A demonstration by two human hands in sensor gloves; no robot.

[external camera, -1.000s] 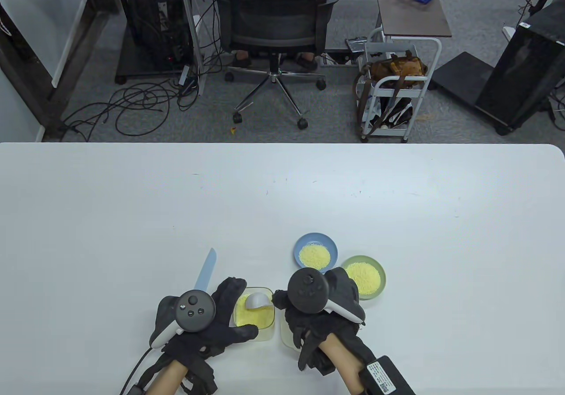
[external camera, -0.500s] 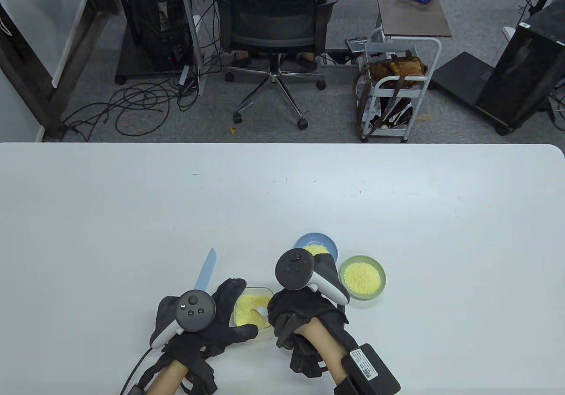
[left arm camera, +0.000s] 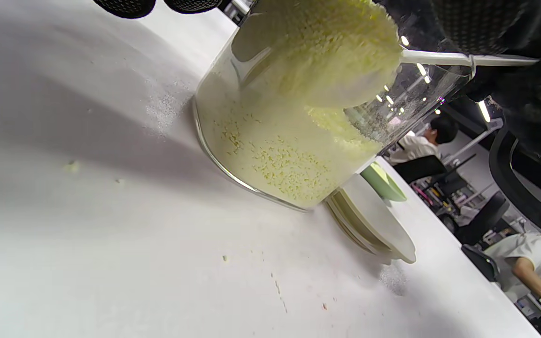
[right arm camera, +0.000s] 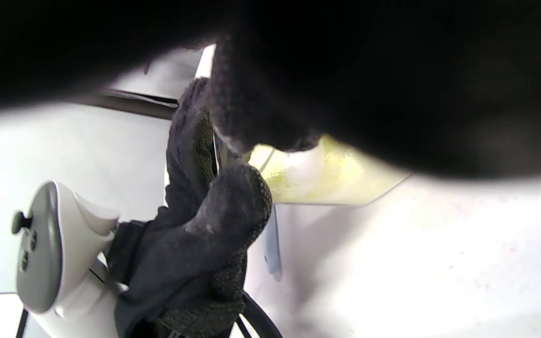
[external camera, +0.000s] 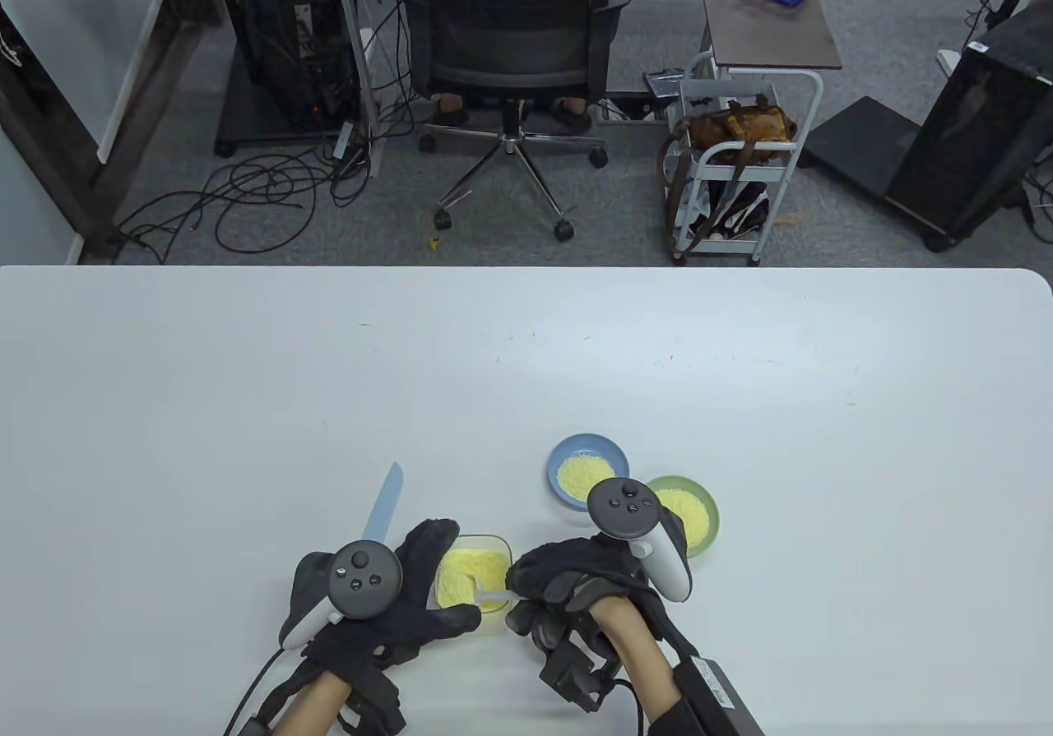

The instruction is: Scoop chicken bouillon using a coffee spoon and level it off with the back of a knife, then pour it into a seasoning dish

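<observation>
Bouillon [external camera: 470, 576]: heaped on coffee spoon [left arm camera: 345, 70] over glass container [left arm camera: 270, 155] | right hand [external camera: 568, 584] pinches handle | left hand [external camera: 395, 596] cups container, steadying | knife [external camera: 385, 502] idle on bench [external camera: 740, 374].

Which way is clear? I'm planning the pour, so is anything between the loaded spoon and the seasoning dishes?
Nothing visible blocks it. The spoon sits in the glass container; the blue dish and green dish lie beyond the right hand.

Clear glossy glass container [left arm camera: 270, 155], grainy bouillon [left arm camera: 331, 42]
</observation>
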